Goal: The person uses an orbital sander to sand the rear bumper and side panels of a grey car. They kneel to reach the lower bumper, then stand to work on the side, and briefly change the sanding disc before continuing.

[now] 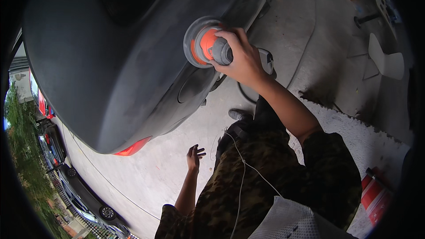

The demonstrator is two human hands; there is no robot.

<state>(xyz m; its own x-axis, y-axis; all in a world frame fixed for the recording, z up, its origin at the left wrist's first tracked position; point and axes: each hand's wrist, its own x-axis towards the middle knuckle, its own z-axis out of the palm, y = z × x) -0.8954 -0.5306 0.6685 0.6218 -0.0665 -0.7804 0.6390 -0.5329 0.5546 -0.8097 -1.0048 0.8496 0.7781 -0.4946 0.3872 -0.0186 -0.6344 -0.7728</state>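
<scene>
My right hand [241, 55] is wrapped round the top of an orange and grey orbital sander [208, 42]. The sander's round pad lies against the dull dark grey body panel of a car [146, 62], above a rounded fuel flap [190, 87]. Part of the sander's grip is hidden by my fingers. Lower down, my left hand [195, 157] hangs free beside my body with its fingers apart, touching nothing. The nearest part of the car to it is a red tail light [133, 146]. Pale, patchy sanding marks show on the panel.
A hose [305, 48] runs over the concrete floor on the right. Farther right stand a white chair [385, 57] and a red and white object [374, 197]. A thin white cord [243, 161] hangs across my front. Parked cars [84, 190] line a fence at left.
</scene>
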